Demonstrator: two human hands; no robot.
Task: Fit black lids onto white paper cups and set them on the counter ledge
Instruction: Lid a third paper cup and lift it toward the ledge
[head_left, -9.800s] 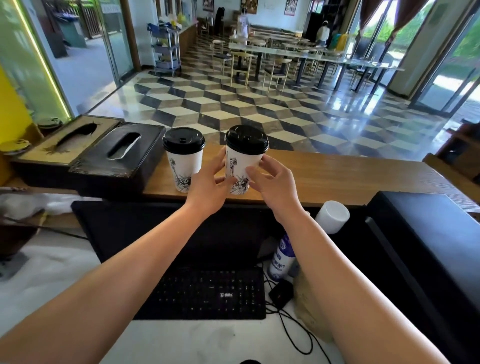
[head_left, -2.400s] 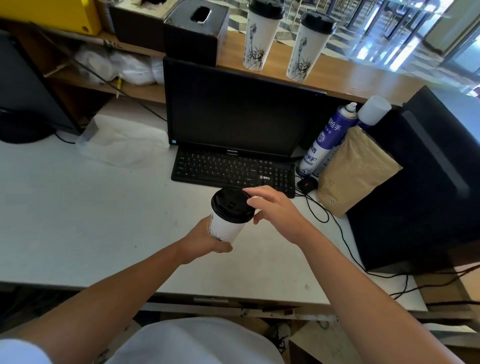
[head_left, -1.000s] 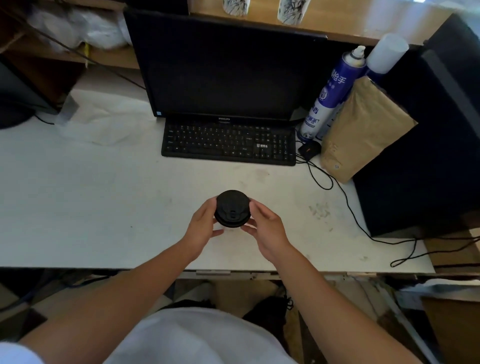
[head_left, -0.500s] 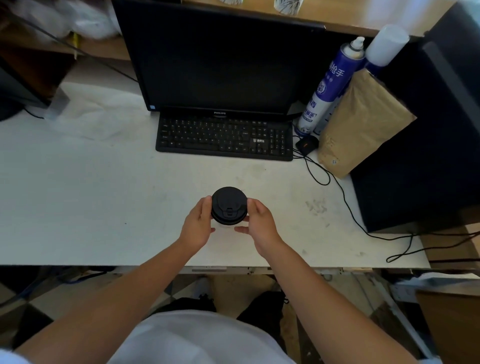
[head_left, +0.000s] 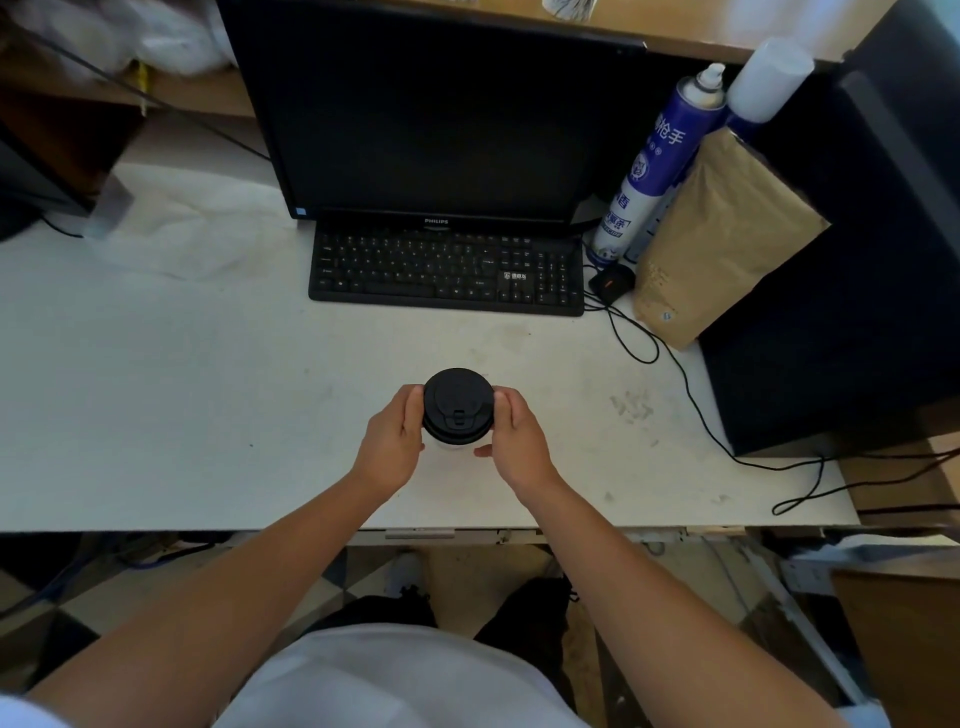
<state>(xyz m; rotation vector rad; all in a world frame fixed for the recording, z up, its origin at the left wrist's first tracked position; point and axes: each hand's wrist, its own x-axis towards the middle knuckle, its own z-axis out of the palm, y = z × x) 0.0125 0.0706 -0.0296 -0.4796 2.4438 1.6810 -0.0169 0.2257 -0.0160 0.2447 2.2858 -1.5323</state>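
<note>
Now two hands hold one cup with its lid on

Both hands are wrapped round the same white paper cup (head_left: 453, 446). The left hand (head_left: 390, 442) curls round its left side, and the right hand (head_left: 518, 441) curls round its right side. The fingers (head_left: 414, 397) bend in close, with their tips up against the edge of the black lid (head_left: 457, 404). The right thumb pokes in under the lid and touches the cup. Neither hand holds anything else.

The cup stands up straight on the white desk (head_left: 182, 389), near the front edge and in front of the person. We look down on it from above, so the lid hides nearly all of it. Only a thin bit of white shows below the lid. The lid is round and black and sits flat on top. It has a small drink flap on the side nearest the person.

Behind the cup lies a black keyboard (head_left: 447, 273), and behind that is a dark monitor (head_left: 441, 114). To the right are a blue spray can (head_left: 655, 166), a brown paper bag (head_left: 719, 239) and a small black mouse (head_left: 612, 280). The wooden counter ledge (head_left: 701, 36) runs along the top. The bottom of another cup (head_left: 567, 5) shows on it.
</note>
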